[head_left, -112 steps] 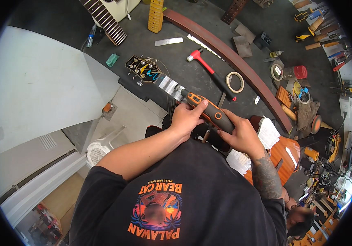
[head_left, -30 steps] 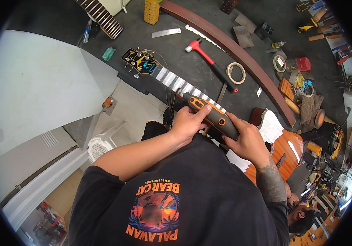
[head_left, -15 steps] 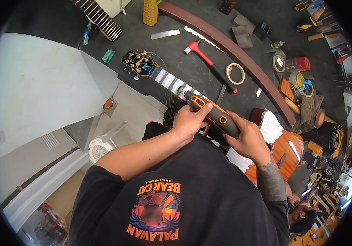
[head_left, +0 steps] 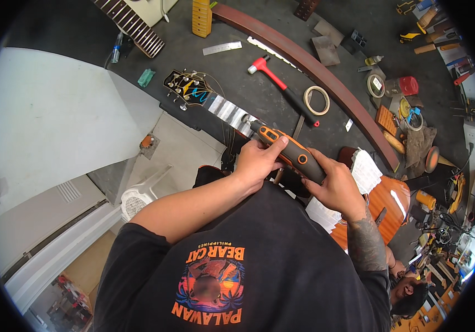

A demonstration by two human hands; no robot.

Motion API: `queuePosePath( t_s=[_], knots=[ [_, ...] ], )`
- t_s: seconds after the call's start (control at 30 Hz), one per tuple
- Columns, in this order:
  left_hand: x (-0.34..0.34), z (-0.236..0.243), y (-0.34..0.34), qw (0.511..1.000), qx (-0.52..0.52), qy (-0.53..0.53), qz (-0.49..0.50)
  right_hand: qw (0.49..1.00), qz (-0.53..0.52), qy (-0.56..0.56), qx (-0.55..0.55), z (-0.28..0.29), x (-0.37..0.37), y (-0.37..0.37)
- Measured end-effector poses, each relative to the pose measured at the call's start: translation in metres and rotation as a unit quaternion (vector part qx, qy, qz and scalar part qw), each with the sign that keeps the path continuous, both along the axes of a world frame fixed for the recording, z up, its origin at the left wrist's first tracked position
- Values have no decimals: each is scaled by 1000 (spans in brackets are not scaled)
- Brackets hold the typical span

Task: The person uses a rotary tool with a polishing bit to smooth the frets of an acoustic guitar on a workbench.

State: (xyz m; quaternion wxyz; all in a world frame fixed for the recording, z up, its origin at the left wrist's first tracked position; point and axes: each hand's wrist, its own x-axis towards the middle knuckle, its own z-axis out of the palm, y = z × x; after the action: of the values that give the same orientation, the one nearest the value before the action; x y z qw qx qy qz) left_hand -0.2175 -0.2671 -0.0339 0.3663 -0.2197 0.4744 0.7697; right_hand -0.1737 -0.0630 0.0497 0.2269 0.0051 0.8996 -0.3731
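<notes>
A black and orange rotary tool (head_left: 292,152) is held in both hands above a guitar. My left hand (head_left: 255,164) grips its front part, with the thumb on top. Around the rear end wraps my right hand (head_left: 337,187). The tool's small round tip (head_left: 246,119) is at the fretboard (head_left: 226,109), which carries silvery strips between the frets; whether they touch cannot be made out. Loose strings curl about the dark headstock (head_left: 188,88). The orange-brown guitar body (head_left: 384,207) lies to the right, partly covered by white paper (head_left: 366,172) and my right arm.
Beyond the neck lie a red and black hammer (head_left: 284,88), a tape roll (head_left: 317,100) and a steel ruler (head_left: 222,48). A long curved brown beam (head_left: 315,77) crosses the bench. Tools crowd the right side, where another person (head_left: 406,285) is partly visible. A white stool (head_left: 143,196) stands at left.
The rotary tool and both hands have shifted very slightly to the right and down along the neck. The grip is unchanged.
</notes>
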Motion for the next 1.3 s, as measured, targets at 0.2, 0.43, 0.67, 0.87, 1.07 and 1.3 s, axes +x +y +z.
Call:
queuePosePath(
  t_s=[0.2,0.43,0.67,0.87,1.07,1.3],
  knots=[
    [-3,-3,0,1000,-14,3,-3,1000,1,20,-6,-3,-2,1],
    [-7,1,4,1000,-29,-5,-7,1000,-12,9,-25,1,-6,1],
    [-11,7,5,999,-42,-12,-23,1000,-12,-10,-17,4,-9,3],
    [-11,-3,8,1000,-30,-2,5,1000,-13,-2,-22,1,-9,4],
    [2,7,2,1000,-28,9,-10,1000,-10,7,-8,5,6,2],
    [23,-1,-9,998,55,7,-28,998,9,44,44,5,30,-2]
  ],
)
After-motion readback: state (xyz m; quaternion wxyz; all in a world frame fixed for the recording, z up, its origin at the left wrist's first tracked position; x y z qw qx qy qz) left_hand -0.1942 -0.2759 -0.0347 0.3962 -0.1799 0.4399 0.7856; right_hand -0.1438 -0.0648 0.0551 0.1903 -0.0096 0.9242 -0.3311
